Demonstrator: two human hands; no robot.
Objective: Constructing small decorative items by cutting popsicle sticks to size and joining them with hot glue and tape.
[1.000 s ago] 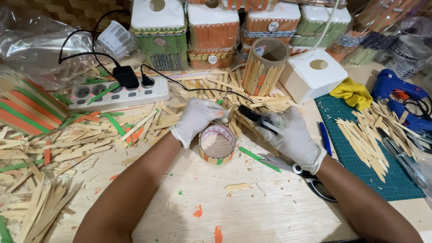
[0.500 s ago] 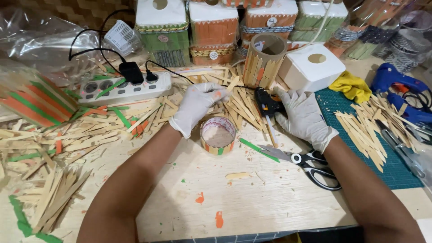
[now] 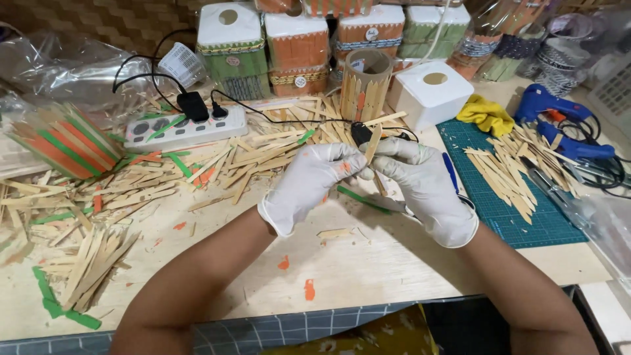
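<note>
Head view puts the plain wooden stick (image 3: 373,142) between my two gloved hands, raised above the table and standing nearly upright, its long axis tipped a little to the right at the top. My right hand (image 3: 424,187) pinches its lower part, fingers closed on it; my left hand (image 3: 314,179) comes in from the left with its fingertips meeting the right hand's at the stick's foot, so both hands are together and equally near. Just behind the stick's top sits a black glue gun (image 3: 361,131), partly hidden. Farther back stands a stick-clad cylinder (image 3: 365,85); loose sticks (image 3: 263,154) litter the table (image 3: 368,263), and a green cutting mat (image 3: 519,210) lies to the right
</note>
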